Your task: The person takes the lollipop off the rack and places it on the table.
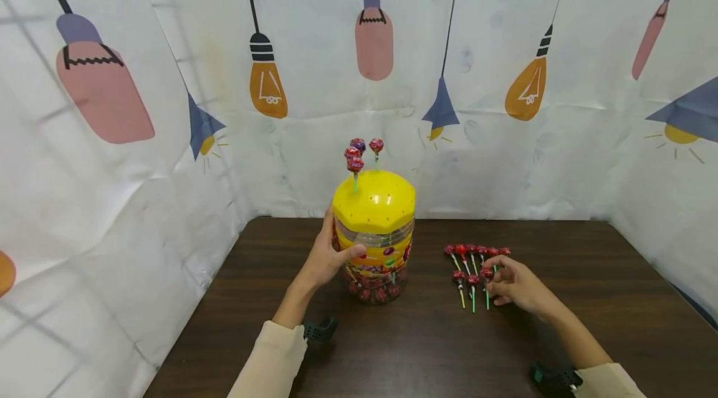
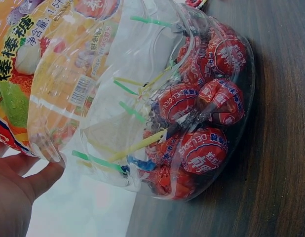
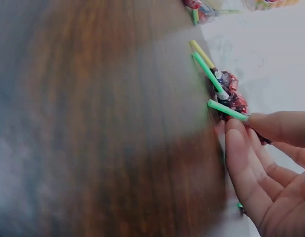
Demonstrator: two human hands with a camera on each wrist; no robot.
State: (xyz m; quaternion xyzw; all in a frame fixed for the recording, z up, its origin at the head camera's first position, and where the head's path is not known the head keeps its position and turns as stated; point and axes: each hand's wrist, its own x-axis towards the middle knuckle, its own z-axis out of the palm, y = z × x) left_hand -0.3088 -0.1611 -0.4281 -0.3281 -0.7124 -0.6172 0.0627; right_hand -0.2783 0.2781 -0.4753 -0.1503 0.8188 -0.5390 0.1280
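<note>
Two cream sleeves (image 1: 269,360) reach over a dark wooden table (image 1: 426,348). At the left, the left hand (image 1: 328,258) grips a jar (image 1: 378,258) from its left side, thumb across the near face and the other fingers mostly hidden behind it. Through the clear lower wall, the left wrist view shows red-wrapped lollipops (image 2: 204,150) inside, just right of that hand in the scene. Four lollipops (image 1: 356,164) stand heads-up on the yellow lid (image 1: 381,202), toward its left and far parts. Right of the jar, well apart from it, loose lollipops (image 1: 461,250) lie in two rows, heads to the far side and sticks to the near. Farthest right, the right hand (image 1: 518,289) pinches the green-sticked lollipop (image 1: 487,273) at the right end of the near row, which sits at its fingertips, left of the palm; whether it touches the table I cannot tell.
</note>
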